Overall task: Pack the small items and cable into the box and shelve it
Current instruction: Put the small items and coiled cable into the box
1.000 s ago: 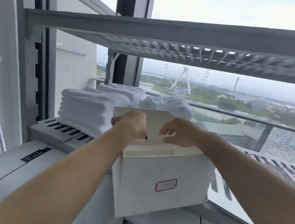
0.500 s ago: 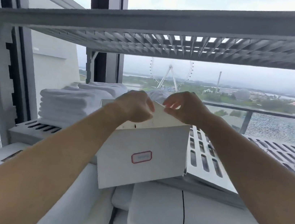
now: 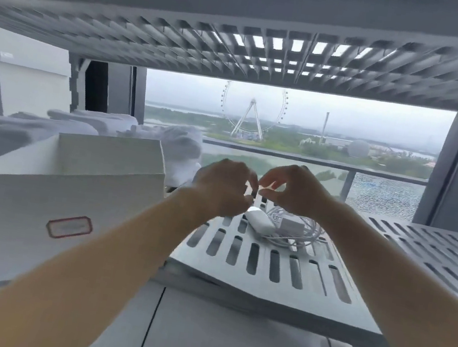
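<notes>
I have only one view, from a camera worn on the person's head, and it looks forward and a bit down from close to the front edge of the slotted shelf [image 3: 249, 289], under the top shelf [image 3: 245, 8], toward the window [image 3: 346, 122].

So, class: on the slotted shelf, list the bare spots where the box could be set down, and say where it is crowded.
Free: the slotted shelf right of the coiled cable; also the strip in front of the cable. Crowded: the left, with the box and folded towels.
</notes>
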A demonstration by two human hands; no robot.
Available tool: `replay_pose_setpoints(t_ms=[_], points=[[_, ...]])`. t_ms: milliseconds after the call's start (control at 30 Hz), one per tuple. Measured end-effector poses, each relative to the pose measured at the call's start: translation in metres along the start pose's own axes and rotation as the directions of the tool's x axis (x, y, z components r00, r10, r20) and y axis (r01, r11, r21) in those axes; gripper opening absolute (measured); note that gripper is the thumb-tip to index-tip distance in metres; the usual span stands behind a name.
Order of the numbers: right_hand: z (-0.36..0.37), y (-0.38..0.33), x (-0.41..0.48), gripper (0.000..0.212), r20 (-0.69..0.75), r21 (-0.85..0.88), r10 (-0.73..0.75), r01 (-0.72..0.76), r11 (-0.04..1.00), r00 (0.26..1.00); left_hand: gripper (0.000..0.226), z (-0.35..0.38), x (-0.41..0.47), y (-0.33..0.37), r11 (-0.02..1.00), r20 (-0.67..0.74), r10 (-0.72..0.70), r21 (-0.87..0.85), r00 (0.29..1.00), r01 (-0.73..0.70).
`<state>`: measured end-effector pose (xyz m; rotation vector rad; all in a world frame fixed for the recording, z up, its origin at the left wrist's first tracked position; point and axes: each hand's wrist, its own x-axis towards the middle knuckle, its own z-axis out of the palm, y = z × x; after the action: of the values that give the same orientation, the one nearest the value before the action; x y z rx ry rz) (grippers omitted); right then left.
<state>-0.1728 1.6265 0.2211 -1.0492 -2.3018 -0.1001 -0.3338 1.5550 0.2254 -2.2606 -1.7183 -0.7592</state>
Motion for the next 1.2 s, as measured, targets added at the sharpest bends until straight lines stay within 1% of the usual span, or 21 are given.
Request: replay_pose_setpoints(t_ms=[133,333,467,567,633,667,733,800,833,900,967,1033,1100,1200], points=[[0.006,0.059,-0.010,0.012,0.039,0.039,0.001,-0.003,0.999,0.999,0.027,0.052,0.024,0.024,0.997,0.076,-0.066,0.043,0.995,0.063],[0.024,0.117,-0.014,0.017,0.127,0.102,-0.075,0.063,0.993,0.989,0.036,0.107,0.056,0.033,0.985,0.146,-0.165,0.069,0.975,0.157],[0.036,0.135,-0.012,0.018,0.136,0.151,-0.102,0.081,0.985,0.985,0.058,0.130,0.067,0.030,0.976,0.228,-0.212,0.092,0.950,0.196],[0.041,0.143,-0.008,0.022,0.140,0.149,-0.163,0.142,0.979,0.977,0.069,0.144,0.071,0.027,0.974,0.287,-0.225,0.103,0.931,0.203],[0.045,0.148,-0.006,0.031,0.151,0.105,-0.190,0.175,0.979,0.970,0.072,0.152,0.071,0.024,0.966,0.307,-0.257,0.100,0.916,0.238],[0.047,0.151,-0.006,0.040,0.180,0.072,-0.180,0.169,0.983,0.967,0.072,0.154,0.072,0.022,0.961,0.323,-0.276,0.089,0.905,0.261],[0.052,0.158,-0.007,0.061,0.299,0.010,-0.118,0.120,0.993,0.947,0.066,0.157,0.072,0.021,0.954,0.342,-0.297,0.084,0.891,0.286],[0.058,0.164,-0.007,0.073,0.405,0.048,-0.076,0.062,0.997,0.911,0.057,0.157,0.073,0.022,0.956,0.316,-0.293,0.122,0.902,0.268],[0.061,0.166,-0.007,0.076,0.429,0.088,-0.073,0.039,0.995,0.900,0.054,0.156,0.073,0.024,0.955,0.299,-0.291,0.143,0.909,0.259],[0.065,0.168,-0.005,0.081,0.446,0.140,-0.071,0.009,0.990,0.892,0.048,0.155,0.073,0.026,0.954,0.283,-0.285,0.181,0.916,0.241],[0.067,0.169,-0.003,0.086,0.464,0.149,-0.063,-0.008,0.989,0.884,0.040,0.155,0.071,0.026,0.952,0.255,-0.268,0.216,0.929,0.216],[0.070,0.169,-0.001,0.088,0.487,0.131,-0.052,-0.014,0.991,0.872,0.032,0.153,0.069,0.021,0.952,0.182,-0.247,0.226,0.952,0.204],[0.074,0.167,0.002,0.089,0.510,0.095,-0.039,-0.011,0.995,0.859,0.032,0.148,0.066,0.015,0.960,0.087,-0.236,0.179,0.968,0.217],[0.075,0.161,0.006,0.088,0.534,0.071,-0.009,-0.035,0.997,0.845,0.036,0.140,0.063,0.010,0.966,0.003,-0.217,0.143,0.976,0.214]])
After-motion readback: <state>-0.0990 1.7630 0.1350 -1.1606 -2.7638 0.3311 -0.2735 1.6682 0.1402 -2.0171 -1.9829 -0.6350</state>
